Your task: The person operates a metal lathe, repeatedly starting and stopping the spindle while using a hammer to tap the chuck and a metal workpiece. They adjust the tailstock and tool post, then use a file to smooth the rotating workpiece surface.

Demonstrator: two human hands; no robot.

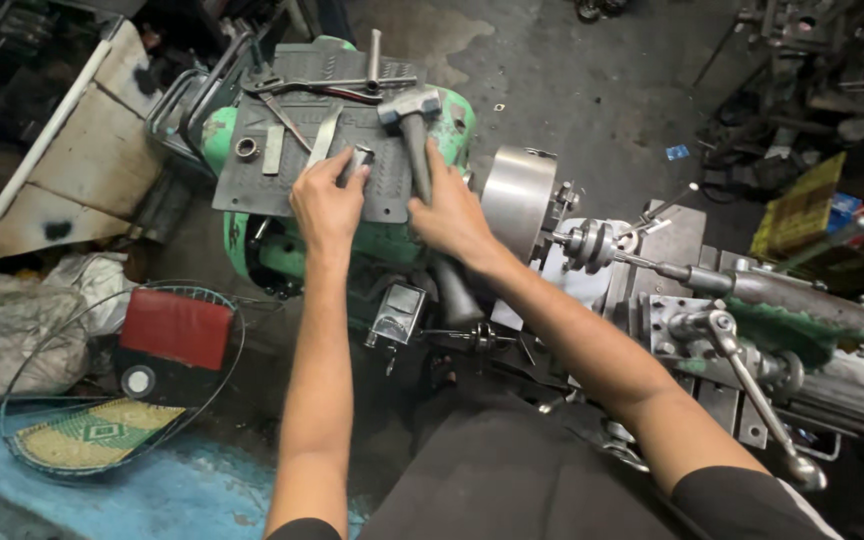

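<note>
steel hammer with a grey head [411, 108] is getting gripped by the right hand [452, 215], left hand [327, 200] pinching a small metal block [356, 160] on the black rubber mat [252, 185]; looks like tapping needs lining up.

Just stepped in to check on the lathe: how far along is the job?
Done: a part sits mounted by the chuck. In hand: left hand holds a small metal piece on the mat; right hand grips the hammer. Left: no hammering visible yet.

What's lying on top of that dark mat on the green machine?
On the mat: a hammer under the right hand, a small metal piece in the left hand, a ring, flat strips and a T-wrench. Anything beneath the hands is hidden.
</note>
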